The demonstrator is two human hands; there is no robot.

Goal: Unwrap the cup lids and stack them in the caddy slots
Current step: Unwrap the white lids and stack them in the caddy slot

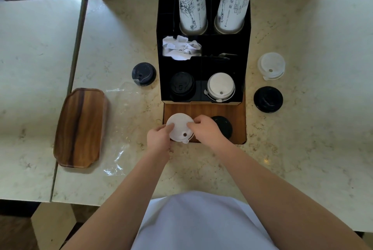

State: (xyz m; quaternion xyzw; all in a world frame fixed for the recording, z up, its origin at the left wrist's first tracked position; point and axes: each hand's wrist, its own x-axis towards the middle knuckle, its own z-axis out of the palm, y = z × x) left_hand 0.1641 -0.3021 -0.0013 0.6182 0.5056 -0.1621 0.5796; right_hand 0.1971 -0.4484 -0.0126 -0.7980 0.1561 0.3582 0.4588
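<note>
A white cup lid stack (179,126) is held between both hands over the front left corner of the caddy's wooden base. My left hand (158,138) grips its left edge and my right hand (205,129) grips its right edge. The black caddy (247,47) holds black lids (181,85) in its front left slot and white lids (221,86) in its front right slot. A black lid stack (224,126) lies on the wooden base behind my right hand. Other lid stacks rest on the counter: black (143,73) to the left, translucent white (271,65) and black (268,99) to the right.
Clear plastic wrap (121,128) lies crumpled on the marble counter left of my hands. A wooden tray (79,127) sits farther left. Two tall paper cup stacks (192,5) (234,1) stand in the caddy's back slots. White napkins (179,48) fill a middle compartment.
</note>
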